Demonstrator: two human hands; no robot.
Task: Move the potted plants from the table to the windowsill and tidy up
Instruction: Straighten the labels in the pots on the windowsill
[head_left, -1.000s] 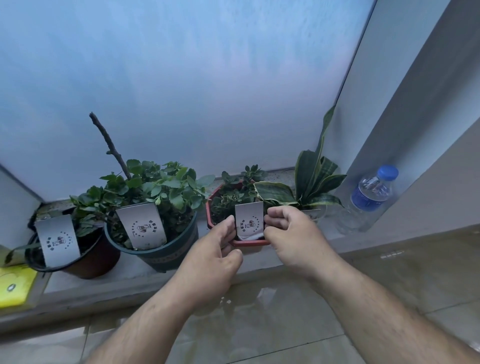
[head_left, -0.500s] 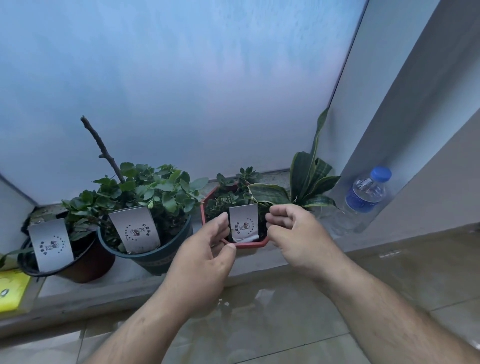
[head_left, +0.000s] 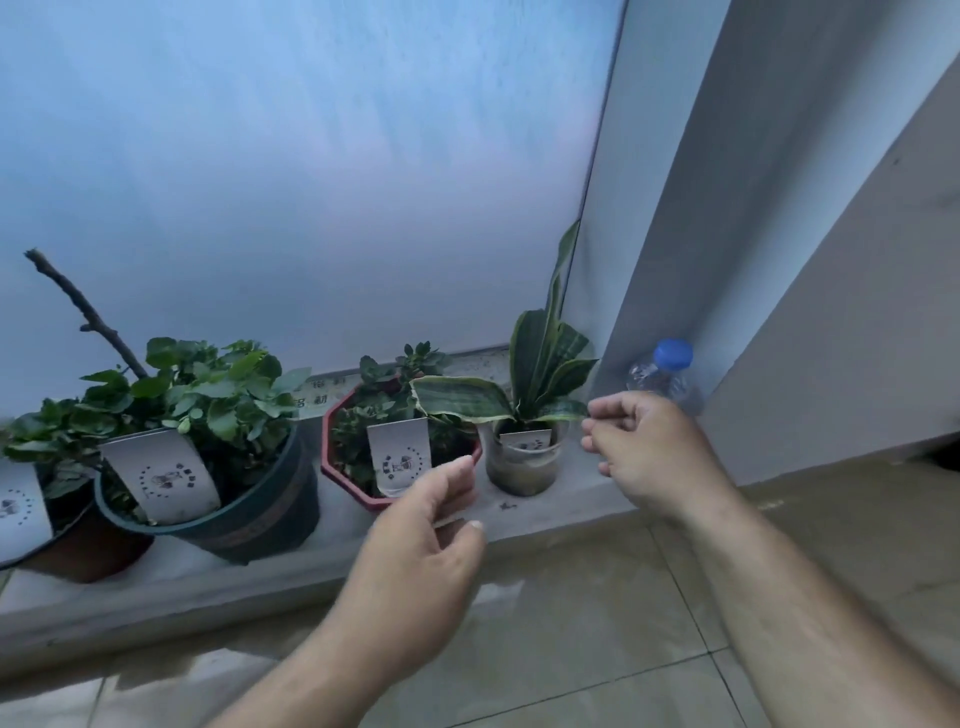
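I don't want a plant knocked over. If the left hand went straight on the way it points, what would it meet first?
Probably the white tag on the red pot, though depth is unclear.

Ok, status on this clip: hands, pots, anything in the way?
Left hand and right hand empty, off the pots. Red pot and three others on windowsill. Water bottle in corner.
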